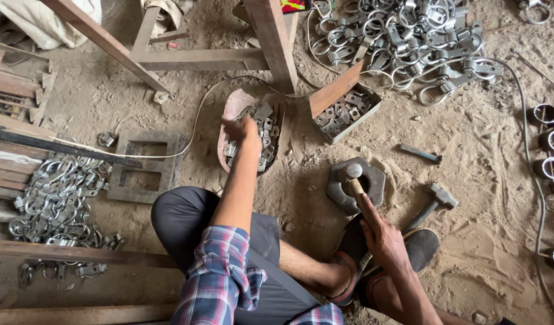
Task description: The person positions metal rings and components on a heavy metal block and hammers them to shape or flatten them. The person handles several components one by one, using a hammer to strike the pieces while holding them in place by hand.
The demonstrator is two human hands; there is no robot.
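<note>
The person sits on a dirt floor (482,253), knees bent, in a plaid shirt and dark trousers. The left hand (242,129) reaches out over a shallow pan (236,105) filled with small flat metal pieces (266,135); the fingers curl down among the pieces, but from this angle I cannot tell whether they have closed on one or only touch the heap.

The right hand (382,238) is wrapped tight around the wooden handle of a hammer (351,174), whose round head rests on a thick, many-sided iron block (373,180) set in the dirt just ahead of the person's sandalled feet. A second hammer (430,204) lies on the ground right beside the block, its handle pointing back toward the feet.

Beyond the pan, a small box (349,111) holds more of the same flat pieces, propped next to a wooden leg (274,39) of a frame. A big tangle of finished metal rings and clamps (403,39) fills the top of the view (a second heap (54,198) sits at the left, by some rusty bars). A square metal frame (144,165) lies flat between that heap and the pan. Short pipe sections (548,141) stand at the right edge.
</note>
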